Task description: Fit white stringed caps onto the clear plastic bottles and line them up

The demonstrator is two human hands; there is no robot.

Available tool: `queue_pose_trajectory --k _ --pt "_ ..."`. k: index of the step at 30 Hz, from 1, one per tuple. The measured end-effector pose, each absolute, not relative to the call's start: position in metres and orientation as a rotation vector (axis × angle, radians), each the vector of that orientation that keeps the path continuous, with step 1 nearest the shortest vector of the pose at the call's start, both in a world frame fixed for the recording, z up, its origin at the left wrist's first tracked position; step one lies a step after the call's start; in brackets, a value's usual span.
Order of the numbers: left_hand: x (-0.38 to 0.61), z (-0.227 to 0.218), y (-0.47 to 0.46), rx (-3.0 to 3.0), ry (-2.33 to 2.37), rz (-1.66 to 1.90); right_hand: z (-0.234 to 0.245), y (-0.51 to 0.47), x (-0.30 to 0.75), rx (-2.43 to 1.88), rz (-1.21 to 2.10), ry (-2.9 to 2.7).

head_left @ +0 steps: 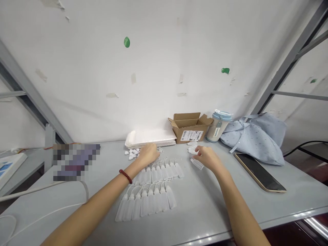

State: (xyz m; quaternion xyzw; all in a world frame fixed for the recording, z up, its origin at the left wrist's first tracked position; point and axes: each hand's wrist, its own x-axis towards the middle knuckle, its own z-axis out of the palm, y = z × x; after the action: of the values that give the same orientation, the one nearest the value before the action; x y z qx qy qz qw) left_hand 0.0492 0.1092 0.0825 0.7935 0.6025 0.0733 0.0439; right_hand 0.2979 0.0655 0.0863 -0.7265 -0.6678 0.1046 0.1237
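Note:
My left hand (150, 153), with a dark red bead bracelet (125, 176) at the wrist, reaches down beside a small pile of white plastic pieces (133, 153). Its fingers look drawn together, and their tips are hidden. My right hand (208, 158) is bent over a few loose clear plastic pieces (197, 163), thumb and forefinger apart. Between my forearms lie two rows of narrow translucent plastic sleeves with white tops and thin cord loops. The front row (144, 203) is in full view; my left hand and wrist partly cover the back row (164, 172).
Against the wall stand a stack of white envelopes (151, 137), an open cardboard box (191, 132) and a blue-lidded cup (219, 126). A light blue cloth bag (253, 138) and a phone (258, 171) lie right. White cables (43, 188) and a pixelated item (77, 162) are left.

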Motion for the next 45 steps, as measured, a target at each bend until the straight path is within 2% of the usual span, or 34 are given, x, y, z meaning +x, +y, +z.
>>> queue_pose_trajectory --k 5,19,34,39,45 --pt "0.054 0.080 0.113 2.417 1.882 0.167 0.089 0.064 0.298 -2.144 0.348 -1.951" --pt "0.033 0.093 0.100 2.452 1.864 0.458 0.091 0.061 0.292 -2.132 0.355 -1.985" --pt "0.043 0.092 0.108 2.383 1.810 0.316 0.092 0.061 0.293 -2.061 0.377 -1.960" --pt "0.054 0.084 0.116 2.347 1.840 0.298 0.092 0.058 0.290 -1.949 0.481 -2.033" --pt "0.052 0.092 0.116 2.368 1.840 0.470 0.089 0.057 0.292 -1.937 0.495 -2.034"
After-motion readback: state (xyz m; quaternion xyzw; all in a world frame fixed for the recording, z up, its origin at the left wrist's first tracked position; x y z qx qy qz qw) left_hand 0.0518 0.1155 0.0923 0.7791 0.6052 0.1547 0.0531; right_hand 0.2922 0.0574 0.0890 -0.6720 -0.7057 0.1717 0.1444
